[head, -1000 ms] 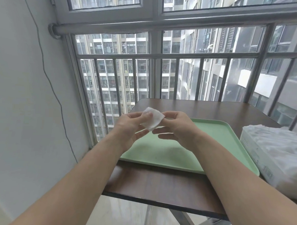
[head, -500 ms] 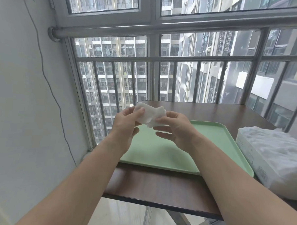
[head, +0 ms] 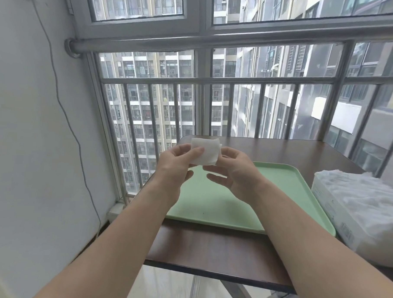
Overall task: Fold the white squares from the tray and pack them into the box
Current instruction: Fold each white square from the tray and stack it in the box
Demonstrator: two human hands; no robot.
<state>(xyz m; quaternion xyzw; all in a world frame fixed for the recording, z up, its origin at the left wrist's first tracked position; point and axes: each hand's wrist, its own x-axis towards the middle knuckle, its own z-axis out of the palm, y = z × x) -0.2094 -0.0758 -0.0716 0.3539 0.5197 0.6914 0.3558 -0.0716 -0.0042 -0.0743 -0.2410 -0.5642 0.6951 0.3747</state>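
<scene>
Pinched in the air above the far left part of the bench (head: 209, 250), over the far left corner of the green tray (head: 279, 197): one white square (head: 206, 152), roughly flat, facing the camera, top edge near level. Gripped at its left side by the left hand (head: 175, 163), thumb laid across the front, fingers curled behind. Held at its right edge by the right hand (head: 234, 173), upper fingertips closed on the square, lower fingers loosely spread beneath and touching nothing. Both forearms reaching in from over the near edge of the bench. Flat on the bench, long side along the near edge, the green tray, its floor in view between and below the hands. Just beside the tray's right rim, at the right edge of the bench, a white box (head: 332, 213) heaped with white fluffy material; single squares in it not to be told apart. Beyond the far edge, a metal window railing (head: 261, 81) with tall buildings behind
</scene>
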